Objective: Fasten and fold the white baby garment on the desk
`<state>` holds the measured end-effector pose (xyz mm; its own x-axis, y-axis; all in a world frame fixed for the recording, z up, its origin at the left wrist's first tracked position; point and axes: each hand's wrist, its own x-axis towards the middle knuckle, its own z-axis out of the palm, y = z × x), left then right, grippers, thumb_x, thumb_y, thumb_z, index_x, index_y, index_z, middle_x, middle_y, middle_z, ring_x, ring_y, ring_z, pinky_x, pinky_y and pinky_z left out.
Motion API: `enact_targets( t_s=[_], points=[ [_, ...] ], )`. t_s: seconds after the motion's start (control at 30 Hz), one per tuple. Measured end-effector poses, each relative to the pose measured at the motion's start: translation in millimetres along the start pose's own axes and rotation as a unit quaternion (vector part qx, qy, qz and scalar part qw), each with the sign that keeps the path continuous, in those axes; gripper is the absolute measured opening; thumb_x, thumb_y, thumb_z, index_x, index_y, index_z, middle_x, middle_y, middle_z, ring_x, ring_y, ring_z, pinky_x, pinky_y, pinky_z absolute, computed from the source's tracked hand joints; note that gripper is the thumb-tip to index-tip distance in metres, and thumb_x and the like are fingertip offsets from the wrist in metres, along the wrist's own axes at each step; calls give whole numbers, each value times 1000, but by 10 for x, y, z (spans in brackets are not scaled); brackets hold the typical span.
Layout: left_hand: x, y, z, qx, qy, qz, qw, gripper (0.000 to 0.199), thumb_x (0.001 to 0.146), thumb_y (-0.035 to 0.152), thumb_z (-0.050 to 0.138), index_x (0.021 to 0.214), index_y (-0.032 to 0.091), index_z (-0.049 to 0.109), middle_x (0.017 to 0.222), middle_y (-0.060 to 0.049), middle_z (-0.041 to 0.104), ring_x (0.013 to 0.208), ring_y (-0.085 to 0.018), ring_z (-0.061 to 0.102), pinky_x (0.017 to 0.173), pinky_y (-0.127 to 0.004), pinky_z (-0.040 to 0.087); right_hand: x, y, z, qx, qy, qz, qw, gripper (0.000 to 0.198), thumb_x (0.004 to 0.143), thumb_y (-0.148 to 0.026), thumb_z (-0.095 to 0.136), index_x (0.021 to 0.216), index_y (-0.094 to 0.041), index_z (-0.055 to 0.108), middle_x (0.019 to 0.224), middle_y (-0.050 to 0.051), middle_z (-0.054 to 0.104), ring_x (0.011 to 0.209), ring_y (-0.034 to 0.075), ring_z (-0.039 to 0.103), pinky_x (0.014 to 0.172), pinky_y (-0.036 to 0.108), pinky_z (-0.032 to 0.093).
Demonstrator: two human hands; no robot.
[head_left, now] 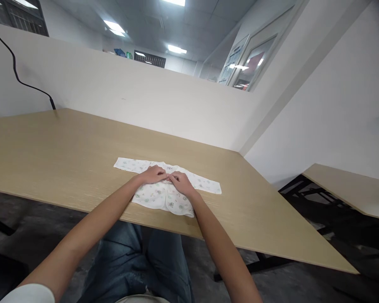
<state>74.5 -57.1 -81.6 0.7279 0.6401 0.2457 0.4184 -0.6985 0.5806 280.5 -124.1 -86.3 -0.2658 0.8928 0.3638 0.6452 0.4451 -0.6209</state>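
Note:
A small white long-sleeved baby shirt (158, 198) with a pale green and coloured print lies spread on the wooden table (246, 210), its sleeves stretched out to both sides. My left hand (153, 173) rests on the upper middle of the shirt, its fingers closed in a pinch on the cloth. Right beside it, my right hand (180, 182) pinches the front of the shirt too, the fingertips of both hands almost meeting. Below them the front parts slightly along a central line. Whatever small piece sits between the fingertips is hidden.
A white partition (164, 105) rises behind the table's far edge. At the back left a black cable (15, 69) hangs down to the tabletop. Another table (347, 185) stands to the right, across a gap. My legs in jeans (139, 261) are under the near edge.

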Motion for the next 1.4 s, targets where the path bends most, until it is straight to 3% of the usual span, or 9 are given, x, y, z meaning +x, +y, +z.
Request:
enact_targets(
  t_s=[0.43, 0.63, 0.77, 0.87, 0.93, 1.0, 1.17, 1.4],
  points=[
    [0, -42, 19, 2, -3, 5, 1000, 51, 95, 58, 47, 64, 19, 54, 66, -1, 58, 63, -15, 49, 62, -29, 30, 5, 17, 9, 7, 0, -1, 1000, 33, 98, -35, 52, 81, -22, 77, 89, 6, 76, 86, 21, 66, 84, 32, 47],
    [59, -90, 135, 78, 71, 7, 994, 42, 97, 45, 43, 67, 20, 57, 74, -5, 63, 89, -24, 56, 78, -32, 38, 70, 99, -17, 64, 35, 78, 994, 37, 95, -42, 51, 77, -20, 75, 83, 4, 74, 82, 19, 65, 80, 30, 46],
    [144, -114, 170, 145, 93, 28, 985, 37, 98, 41, 42, 73, 20, 59, 84, -8, 66, 97, -26, 56, 84, -35, 38, 154, 188, -11, 52, 57, 66, 995, 35, 92, -41, 53, 74, -18, 72, 81, 4, 72, 81, 19, 63, 80, 30, 45],
    [141, -92, 121, 140, 112, 41, 983, 35, 98, 36, 43, 75, 19, 63, 85, -8, 67, 95, -25, 57, 85, -35, 39, 150, 167, -24, 69, 85, 38, 993, 28, 89, -41, 58, 95, -19, 73, 83, 3, 69, 79, 17, 59, 78, 29, 45],
    [89, -50, 61, 107, 124, 45, 985, 30, 95, 35, 49, 78, 18, 67, 84, -7, 68, 92, -23, 59, 85, -34, 41, 101, 100, -67, 93, 96, 31, 991, 34, 87, -42, 62, 111, -19, 69, 85, 1, 66, 77, 16, 57, 75, 27, 45],
    [13, 1, 0, 57, 105, 53, 991, 23, 89, 35, 58, 81, 18, 70, 83, -6, 70, 89, -22, 60, 83, -31, 42, 33, 12, -137, 109, 65, 38, 991, 32, 85, -42, 66, 106, -18, 69, 85, 1, 66, 74, 14, 55, 71, 26, 45],
    [-109, 76, -74, -61, -24, 55, 996, 15, 77, 24, 66, 82, 16, 78, 80, -3, 73, 76, -16, 63, 70, -25, 43, -84, -145, -296, 122, -127, 105, 979, 28, 80, -42, 70, 87, -15, 75, 70, 2, 65, 60, 12, 51, 57, 24, 40],
    [-91, 72, 5, -85, -63, 39, 994, 22, 75, 32, 72, 84, 14, 80, 76, -4, 71, 71, -14, 59, 66, -24, 42, -90, -112, -286, 97, -177, 98, 974, 22, 76, -34, 73, 87, -17, 81, 84, 6, 75, 77, 17, 63, 69, 25, 46]
  ],
)
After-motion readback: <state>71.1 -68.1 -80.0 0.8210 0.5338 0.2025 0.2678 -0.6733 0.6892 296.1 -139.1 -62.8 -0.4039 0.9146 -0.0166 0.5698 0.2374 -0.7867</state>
